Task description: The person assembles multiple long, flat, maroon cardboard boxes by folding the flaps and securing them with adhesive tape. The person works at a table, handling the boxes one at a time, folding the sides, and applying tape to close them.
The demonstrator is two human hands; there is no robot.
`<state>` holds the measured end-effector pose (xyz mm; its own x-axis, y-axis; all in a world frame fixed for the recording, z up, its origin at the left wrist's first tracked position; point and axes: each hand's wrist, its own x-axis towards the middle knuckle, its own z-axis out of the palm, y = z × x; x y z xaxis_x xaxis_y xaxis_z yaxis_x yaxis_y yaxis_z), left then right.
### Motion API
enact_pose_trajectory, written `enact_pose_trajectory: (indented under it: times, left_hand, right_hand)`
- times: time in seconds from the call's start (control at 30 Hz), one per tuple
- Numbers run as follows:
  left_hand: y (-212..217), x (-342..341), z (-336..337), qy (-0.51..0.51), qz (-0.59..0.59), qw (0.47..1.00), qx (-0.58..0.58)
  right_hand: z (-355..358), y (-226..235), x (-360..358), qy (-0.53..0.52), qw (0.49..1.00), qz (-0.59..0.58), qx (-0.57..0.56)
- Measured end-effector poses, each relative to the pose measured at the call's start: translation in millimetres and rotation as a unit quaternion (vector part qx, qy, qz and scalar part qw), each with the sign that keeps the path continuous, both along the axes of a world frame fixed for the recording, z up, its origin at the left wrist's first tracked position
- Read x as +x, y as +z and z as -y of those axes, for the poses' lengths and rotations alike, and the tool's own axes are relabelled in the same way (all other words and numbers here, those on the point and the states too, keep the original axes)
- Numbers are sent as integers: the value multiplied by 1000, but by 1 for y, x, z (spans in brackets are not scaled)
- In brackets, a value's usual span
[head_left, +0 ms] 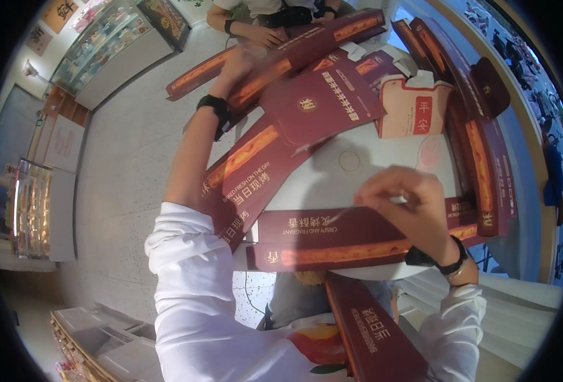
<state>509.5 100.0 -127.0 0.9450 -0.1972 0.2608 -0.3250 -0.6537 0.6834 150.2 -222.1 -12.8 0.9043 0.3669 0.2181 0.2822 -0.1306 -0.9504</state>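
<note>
Reaching to the far left, my left hand is smeared by motion beside a long maroon carton with an orange food picture along its side. Its fingers are too blurred to show a grip. My right hand hovers above the near right of the round white table, thumb and fingertips pinched together. Anything between them is too small to make out. Below it lies another long maroon carton along the near table edge. A wide maroon cardboard piece with gold and white print lies near the middle.
A cream paper bag with a red label sits at the right back. More long cartons line the right side, and one maroon carton leans against my lap. Another person's hand rests at the far edge. Glass display cases stand left.
</note>
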Motion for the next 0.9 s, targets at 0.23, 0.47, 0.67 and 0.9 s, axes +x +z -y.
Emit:
enact_pose_trajectory:
  times: [0.23,0.47,0.67,0.9]
  left_hand:
    - [109,-128,24,-33,-27,995,-94]
    - [205,-389,81,-226,76,969,-59]
    - [181,-502,99,-392,151,906,-55]
    - [167,-544,126,-371,181,911,2]
  right_hand:
    - [23,11,-12,-73,997,18,-2]
    - [54,30,-53,-111,980,157,44]
    - [86,44,-121,-173,960,186,116]
    - [83,62,-204,-191,954,222,61]
